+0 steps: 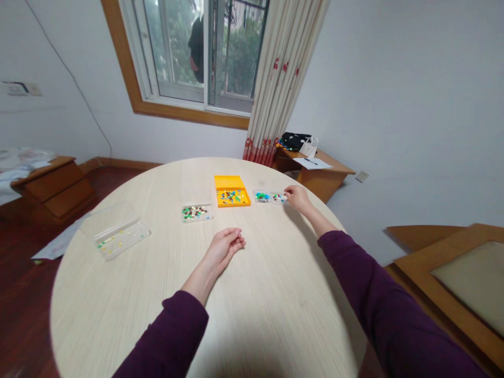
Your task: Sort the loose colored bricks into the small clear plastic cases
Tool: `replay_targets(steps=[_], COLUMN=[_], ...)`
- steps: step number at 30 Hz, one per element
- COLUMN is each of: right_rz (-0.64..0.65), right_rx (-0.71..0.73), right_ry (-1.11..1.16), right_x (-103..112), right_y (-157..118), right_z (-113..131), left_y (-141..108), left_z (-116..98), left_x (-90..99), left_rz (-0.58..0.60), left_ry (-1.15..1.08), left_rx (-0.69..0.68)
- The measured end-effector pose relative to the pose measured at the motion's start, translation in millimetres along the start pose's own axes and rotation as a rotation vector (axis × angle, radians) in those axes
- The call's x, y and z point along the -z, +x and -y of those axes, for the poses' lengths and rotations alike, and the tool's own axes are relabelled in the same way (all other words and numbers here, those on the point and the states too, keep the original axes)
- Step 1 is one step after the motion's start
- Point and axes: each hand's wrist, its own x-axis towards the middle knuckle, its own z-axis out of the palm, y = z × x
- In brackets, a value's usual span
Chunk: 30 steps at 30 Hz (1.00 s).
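My right hand [298,198] reaches to the right end of a clear plastic box [277,202] holding red, blue and green small pieces. Its fingertips are pinched at the edge; whatever they hold is too small to make out. Left of that end, blue and green pieces [261,196] lie in another clear section. My left hand [227,247] rests on the table with its fingers curled and thumb pressed in; its inside is hidden. Beyond it stands an opened yellow case [229,181] with mixed small coloured pieces. Another clear box [208,214] holds green, brown and pale pieces.
The round pale wooden table [165,304] spans the view. At its left lies an open clear box [146,231] with a few yellow and green pieces. A small wooden desk [331,178] carries paper, a pen and bags by the curtain [289,68]. A chair [417,252] stands right.
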Motion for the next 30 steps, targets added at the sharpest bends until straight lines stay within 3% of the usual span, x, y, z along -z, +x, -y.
replay_targets(steps=[3,7,10,13,17,23,30], right_rz=[-0.005,-0.012,0.017,0.160,0.253,0.128,0.075], right_rx=[-0.027,0.021,0.114,0.345,0.415,0.318,0.406], right_ry=[0.023,0.070,0.149,0.440,0.618,0.651,0.593], right_x=[-2,-1,1,1,0,-6,-13], right_y=[7,-16,-55,-101,-135,-130,-130], right_z=[1,13,44,89,131,136,145], left_y=[0,0,-2,-5,-7,-3,-2], left_z=[1,2,0,-2,-4,-1,1], left_x=[0.8,1.0,-0.8,-3.1,-3.5,1.4,0.7], left_rz=[0.011,0.008,-0.003,-0.004,0.036,0.078,0.100], left_ry=[0.003,-0.007,-0.014,-0.015,-0.032,-0.044,-0.038], left_rx=[-0.016,-0.012,-0.004,0.012,0.010,-0.001,-0.006])
